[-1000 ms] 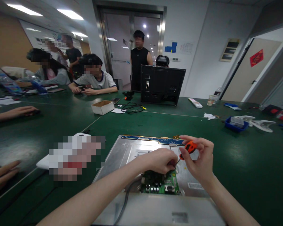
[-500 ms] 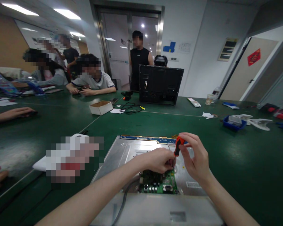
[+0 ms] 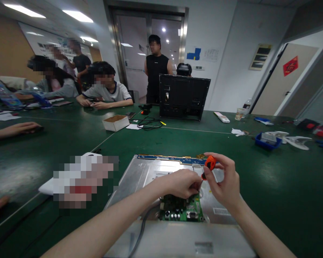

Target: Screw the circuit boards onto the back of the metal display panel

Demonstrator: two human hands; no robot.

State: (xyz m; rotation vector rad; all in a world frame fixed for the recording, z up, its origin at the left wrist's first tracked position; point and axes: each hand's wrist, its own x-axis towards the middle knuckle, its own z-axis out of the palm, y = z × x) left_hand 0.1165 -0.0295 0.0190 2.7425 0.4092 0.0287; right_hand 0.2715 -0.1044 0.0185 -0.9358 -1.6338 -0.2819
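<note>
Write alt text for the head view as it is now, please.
The right hand holds an orange screwdriver, its shaft slanting down to the left hand over a green board on a metal panel. The panel lies on a green table; a black monitor stands beyond.

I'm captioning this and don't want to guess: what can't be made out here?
Tip of the screwdriver: head view, hidden at the left hand.
Far part of the board: head view, under that hand.
Near edge of the panel: head view, cut off at the bottom.
Writing on the wall sheet: head view, too small.

Orange-black screwdriver (image 3: 210, 163) in right hand (image 3: 226, 179)
</note>
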